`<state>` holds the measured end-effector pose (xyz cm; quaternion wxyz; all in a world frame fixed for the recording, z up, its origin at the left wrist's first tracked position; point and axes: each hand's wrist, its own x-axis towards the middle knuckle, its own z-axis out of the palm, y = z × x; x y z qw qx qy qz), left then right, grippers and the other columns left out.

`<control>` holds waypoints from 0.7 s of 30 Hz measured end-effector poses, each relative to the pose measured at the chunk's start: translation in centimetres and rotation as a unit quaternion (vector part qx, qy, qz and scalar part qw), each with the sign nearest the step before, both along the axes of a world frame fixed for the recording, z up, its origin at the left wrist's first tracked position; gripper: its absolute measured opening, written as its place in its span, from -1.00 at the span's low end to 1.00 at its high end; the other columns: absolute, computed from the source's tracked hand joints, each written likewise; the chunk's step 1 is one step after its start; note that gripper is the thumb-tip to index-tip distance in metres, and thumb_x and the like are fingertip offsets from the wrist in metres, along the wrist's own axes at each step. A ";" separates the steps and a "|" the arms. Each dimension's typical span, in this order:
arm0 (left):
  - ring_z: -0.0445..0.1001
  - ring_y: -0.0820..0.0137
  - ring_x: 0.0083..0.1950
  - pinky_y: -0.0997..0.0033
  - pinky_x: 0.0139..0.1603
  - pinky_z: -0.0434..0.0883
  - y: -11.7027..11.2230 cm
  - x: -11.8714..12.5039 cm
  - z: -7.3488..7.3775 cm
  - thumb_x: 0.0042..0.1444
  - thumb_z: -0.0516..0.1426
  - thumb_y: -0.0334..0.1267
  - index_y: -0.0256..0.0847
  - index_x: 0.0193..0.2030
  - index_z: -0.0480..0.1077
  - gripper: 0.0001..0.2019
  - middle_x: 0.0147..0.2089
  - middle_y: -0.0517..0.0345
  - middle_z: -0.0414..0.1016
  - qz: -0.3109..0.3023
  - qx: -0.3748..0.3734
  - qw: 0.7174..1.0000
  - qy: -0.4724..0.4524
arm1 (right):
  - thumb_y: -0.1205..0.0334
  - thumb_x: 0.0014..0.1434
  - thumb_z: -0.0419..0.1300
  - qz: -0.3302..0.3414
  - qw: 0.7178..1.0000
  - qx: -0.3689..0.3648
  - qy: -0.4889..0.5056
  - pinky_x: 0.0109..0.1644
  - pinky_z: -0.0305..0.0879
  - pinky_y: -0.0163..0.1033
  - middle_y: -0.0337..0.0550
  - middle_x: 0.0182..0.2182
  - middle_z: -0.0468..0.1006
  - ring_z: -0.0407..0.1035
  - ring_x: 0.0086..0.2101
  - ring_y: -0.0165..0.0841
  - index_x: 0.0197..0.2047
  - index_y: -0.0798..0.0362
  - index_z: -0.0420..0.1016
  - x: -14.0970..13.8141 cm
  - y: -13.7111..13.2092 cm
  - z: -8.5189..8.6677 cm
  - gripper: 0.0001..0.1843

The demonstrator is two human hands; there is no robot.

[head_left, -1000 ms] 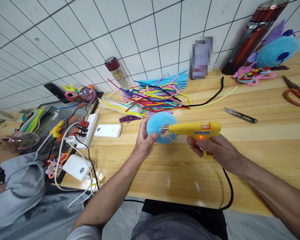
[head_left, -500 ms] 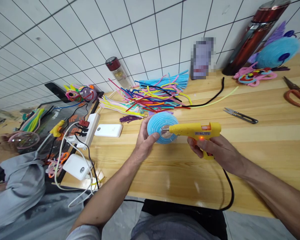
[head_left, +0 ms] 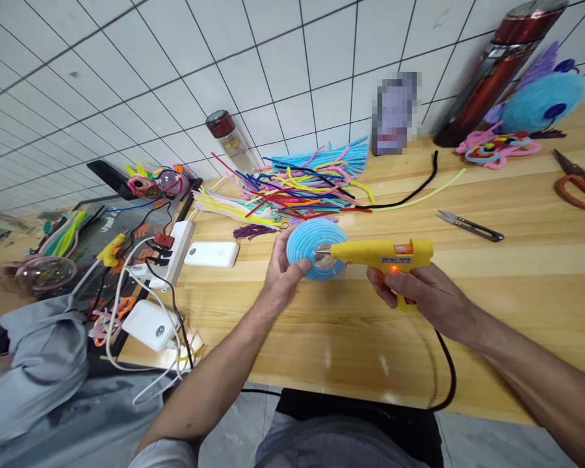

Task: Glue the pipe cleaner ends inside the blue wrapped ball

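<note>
My left hand (head_left: 283,270) grips the side of a round ball wrapped in rings of light blue pipe cleaner (head_left: 306,235), its thumb lying on the near face. A bare, clear patch shows in the middle of the rings. My right hand (head_left: 419,292) is wrapped around the handle of a yellow hot glue gun (head_left: 365,251), whose small orange light glows. The gun's metal nozzle points left and sits over the clear patch; whether it touches cannot be made out. A black cord (head_left: 451,370) hangs from the gun's handle.
Behind the ball lies a heap of coloured pipe cleaners (head_left: 312,185). Thread snips (head_left: 470,225) and orange-handled scissors (head_left: 582,182) lie right. A white power bank (head_left: 212,254), a power strip (head_left: 178,253) and tangled cables are left, beside a co-worker's sleeve (head_left: 46,338). A red thermos (head_left: 500,71) stands back right.
Almost nothing differs. The glue gun and my right hand have shifted very slightly to the right; my left hand and the blue ball stay nearly in place.
</note>
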<state>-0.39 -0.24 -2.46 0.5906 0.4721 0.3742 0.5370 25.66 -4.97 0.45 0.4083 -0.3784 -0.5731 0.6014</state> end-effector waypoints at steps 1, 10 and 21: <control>0.57 0.14 0.20 0.09 0.30 0.49 0.0 0.0 0.0 -0.07 0.50 0.13 -0.02 0.29 0.35 -0.18 0.24 0.02 0.54 0.000 0.000 1.000 0.000 | -0.31 0.36 0.26 0.001 1.000 0.000 0.000 -0.44 0.15 -0.23 -0.25 -0.45 0.41 0.24 -0.50 -0.40 -0.24 -0.02 0.57 0.0 0.0 0.1 -0.50; 0.57 0.16 0.17 0.15 0.24 0.53 0.1 0.0 -0.1 -0.10 0.51 0.12 -0.03 0.26 0.37 -0.18 0.22 0.03 0.55 0.003 -0.003 1.000 -0.005 | -0.35 0.35 0.26 0.001 1.000 0.005 -0.001 -0.43 0.15 -0.23 -0.25 -0.45 0.42 0.26 -0.49 -0.39 -0.26 -0.01 0.56 -0.1 -0.1 0.4 -0.47; 0.58 0.16 0.19 0.13 0.27 0.53 0.1 0.1 -0.1 -0.07 0.50 0.15 -0.03 0.28 0.35 -0.18 0.20 0.04 0.56 0.006 0.000 1.000 -0.002 | -0.36 0.31 0.30 -0.007 1.000 0.004 0.017 -0.44 0.23 -0.23 -0.23 -0.44 0.44 0.27 -0.50 -0.40 -0.27 -0.01 0.58 -0.3 0.1 0.4 -0.46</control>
